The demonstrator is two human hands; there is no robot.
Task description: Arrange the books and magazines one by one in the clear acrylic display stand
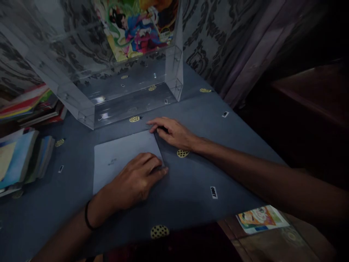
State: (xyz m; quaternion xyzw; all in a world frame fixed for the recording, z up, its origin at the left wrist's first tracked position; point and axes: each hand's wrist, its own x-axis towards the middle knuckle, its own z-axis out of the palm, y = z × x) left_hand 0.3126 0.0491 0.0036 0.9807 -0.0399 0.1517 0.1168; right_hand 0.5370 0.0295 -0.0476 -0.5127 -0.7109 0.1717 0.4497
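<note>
1. Pale booklet (125, 145): it lies flat on the table (188, 200), left of centre, just on the near side of a clear stand (174, 69); a few small printed marks show on its face, too blurred to read.
2. The left hand (139, 176) rests over the booklet's near right part, fingers curled together and thumb stretched towards the right edge; whether it pinches the booklet, I cannot tell. A dark band (87, 215) circles that wrist.
3. The right hand (173, 133) is at the booklet's far right corner, fingers loosely bent, with a gap between thumb and forefinger.
4. A bright illustrated book (141, 32) stands in the stand's far part.
5. On the left are two piles of books, a far pile (32, 105) and a near pile (21, 156).
6. Yellow pineapples and small word labels pattern the table's blue-grey covering.
7. At the near right, below the table's edge, lies a colourful printed item (257, 218).
</note>
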